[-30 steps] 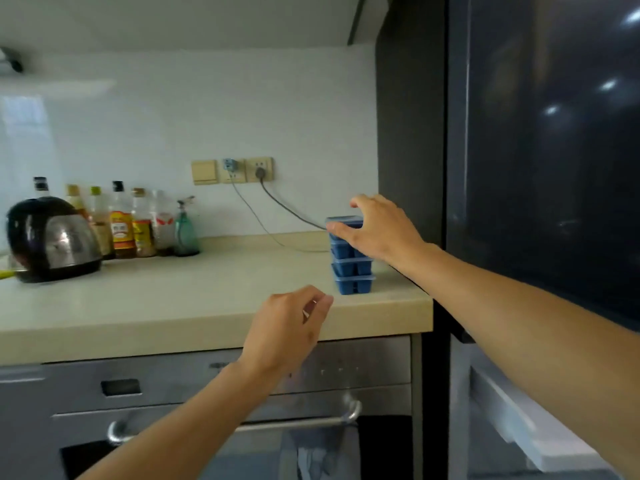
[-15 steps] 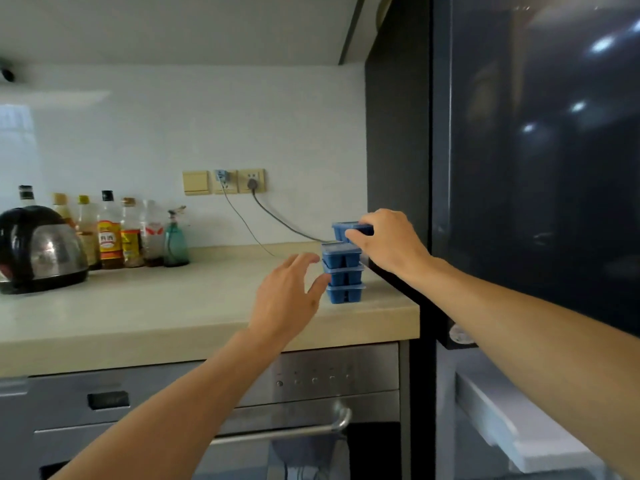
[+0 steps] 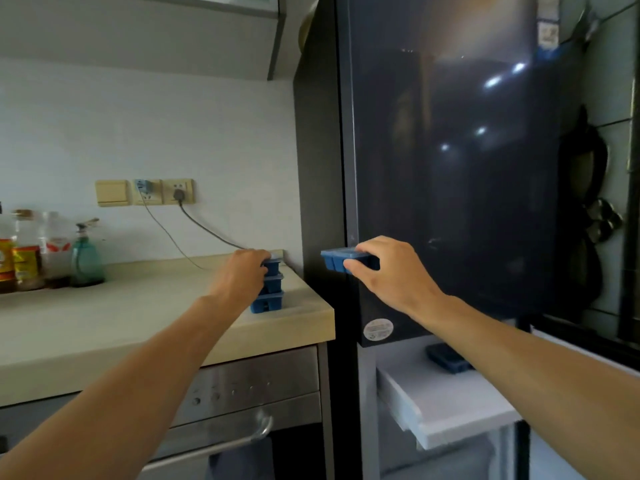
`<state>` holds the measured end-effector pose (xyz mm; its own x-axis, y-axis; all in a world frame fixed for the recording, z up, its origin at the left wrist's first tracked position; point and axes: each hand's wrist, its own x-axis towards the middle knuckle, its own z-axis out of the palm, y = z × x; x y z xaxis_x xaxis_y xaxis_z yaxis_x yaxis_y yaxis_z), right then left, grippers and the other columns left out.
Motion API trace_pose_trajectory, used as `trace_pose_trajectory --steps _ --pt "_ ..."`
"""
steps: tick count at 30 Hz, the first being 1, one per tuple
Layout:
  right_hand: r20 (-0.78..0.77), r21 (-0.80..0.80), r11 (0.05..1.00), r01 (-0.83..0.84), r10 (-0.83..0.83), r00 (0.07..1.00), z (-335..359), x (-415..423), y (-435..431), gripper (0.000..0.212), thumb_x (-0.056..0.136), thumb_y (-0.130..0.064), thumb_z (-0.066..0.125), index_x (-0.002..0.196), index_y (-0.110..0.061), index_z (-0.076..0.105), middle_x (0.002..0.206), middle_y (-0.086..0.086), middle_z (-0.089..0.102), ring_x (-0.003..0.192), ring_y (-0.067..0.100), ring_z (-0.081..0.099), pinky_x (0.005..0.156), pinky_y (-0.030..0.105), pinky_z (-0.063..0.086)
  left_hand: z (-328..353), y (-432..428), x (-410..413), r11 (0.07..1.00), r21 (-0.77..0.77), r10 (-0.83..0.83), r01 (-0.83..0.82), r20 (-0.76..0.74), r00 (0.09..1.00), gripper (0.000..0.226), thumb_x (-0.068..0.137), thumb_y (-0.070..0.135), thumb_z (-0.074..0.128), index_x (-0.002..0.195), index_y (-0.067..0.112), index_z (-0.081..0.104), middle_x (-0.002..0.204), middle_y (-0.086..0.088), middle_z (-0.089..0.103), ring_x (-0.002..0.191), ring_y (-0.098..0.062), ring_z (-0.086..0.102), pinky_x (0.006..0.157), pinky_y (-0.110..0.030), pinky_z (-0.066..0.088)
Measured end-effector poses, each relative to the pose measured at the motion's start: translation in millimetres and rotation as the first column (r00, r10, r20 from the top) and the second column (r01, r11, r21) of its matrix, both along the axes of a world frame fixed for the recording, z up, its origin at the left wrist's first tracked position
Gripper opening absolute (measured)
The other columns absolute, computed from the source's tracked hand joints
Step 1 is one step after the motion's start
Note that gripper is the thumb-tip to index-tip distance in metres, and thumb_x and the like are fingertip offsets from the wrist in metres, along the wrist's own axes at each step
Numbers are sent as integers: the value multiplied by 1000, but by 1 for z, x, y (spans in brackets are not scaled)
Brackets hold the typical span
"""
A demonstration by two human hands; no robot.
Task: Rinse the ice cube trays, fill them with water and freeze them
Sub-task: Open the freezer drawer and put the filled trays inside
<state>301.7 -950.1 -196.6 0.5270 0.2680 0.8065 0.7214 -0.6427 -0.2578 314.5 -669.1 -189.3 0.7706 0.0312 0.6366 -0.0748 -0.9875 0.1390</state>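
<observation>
Right hand [image 3: 389, 273]: grasps a blue tray [image 3: 334, 260] by its near end, with the thumb underneath and the fingers over the top. Half a second ago it was only lifting this tray off the pile. Now it has carried it rightward, clear of the counter [image 3: 138, 323].
Tray: roughly level in the air, in front of the dark fridge door [image 3: 450, 168] and above the open drawer [image 3: 446, 414].
Left hand [image 3: 240, 277]: its fingers curl round the upper trays of the stack [image 3: 272, 302]. Half a second ago it hung spread, just short of the stack.
Stack: three blue trays high, on the counter's right corner near the fridge side. A second ago it was four high.
Drawer: white, pulled out below the fridge door. One more blue tray, the lone tray [image 3: 445, 362], lies inside, partly hidden by the right forearm.
Counter: bottles [image 3: 27, 251] stand at the far left against the wall, with a green pump bottle [image 3: 86, 259] just beside them.
Wall: sockets [image 3: 162, 192] with a cable [image 3: 207, 228] running down towards the stack.
Oven [image 3: 242, 393]: steel, under the counter.
</observation>
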Motion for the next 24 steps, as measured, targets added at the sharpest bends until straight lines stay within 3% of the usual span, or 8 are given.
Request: trace_pose_trajectory --steps 3,6,7,10,13,19,24 --pt "17 -12 1000 13 -13 1000 -6 -1 -17 35 95 -37 67 119 -12 71 109 -3 66 94 8 60 76 12 42 -3 -3 -3 998 -51 -20 23 57 998 21 98 6 50 102 13 70 90 -10 69 76 -24 62 70 -44 57" --pt "34 -3 1000 14 -14 999 -17 -5 -34 35 94 -36 69 120 -12 70 112 -4 66 96 7 60 78 10 44 -7 -18 -15 983 -110 -124 148 201 972 21 97 4 54 96 15 71 76 3 60 62 -3 60 49 -14 45" --pt "44 2 1000 14 -14 999 -21 -6 -40 34 94 -34 70 119 -12 71 110 -4 67 95 7 61 79 10 45 -8 -26 -22 984 -69 -145 166 240 960 20 97 5 55 94 16 71 74 4 58 60 -4 60 47 -13 41" --pt "61 4 1000 21 -21 998 -40 -12 -62 30 92 -29 74 114 -9 72 106 -2 69 93 10 63 82 22 53 -14 -58 -39 963 69 -269 260 312 911 13 96 8 61 100 13 72 85 -6 68 71 -25 65 59 -37 53" --pt "63 -38 998 49 -47 997 -62 -16 -89 25 91 -23 76 110 -7 73 103 -2 70 90 14 64 79 32 57 -28 -94 -56 918 146 -397 369 342 852 14 94 9 67 106 10 73 97 -9 75 83 -28 70 72 -45 58" --pt "-30 -85 978 189 -192 981 -113 -11 -148 24 88 -21 80 105 -5 74 100 3 72 87 22 67 79 37 57 -82 -164 -60 855 127 -518 503 230 824 24 96 20 66 118 16 72 114 -6 74 100 -22 69 83 -38 59" --pt "-200 -216 938 271 -314 928 -159 12 -189 34 95 -37 70 117 -11 72 111 2 69 98 21 64 86 29 47 -143 -213 -34 861 137 -486 489 -61 872 26 101 28 53 124 23 65 124 -2 68 108 -25 66 87 -45 56"
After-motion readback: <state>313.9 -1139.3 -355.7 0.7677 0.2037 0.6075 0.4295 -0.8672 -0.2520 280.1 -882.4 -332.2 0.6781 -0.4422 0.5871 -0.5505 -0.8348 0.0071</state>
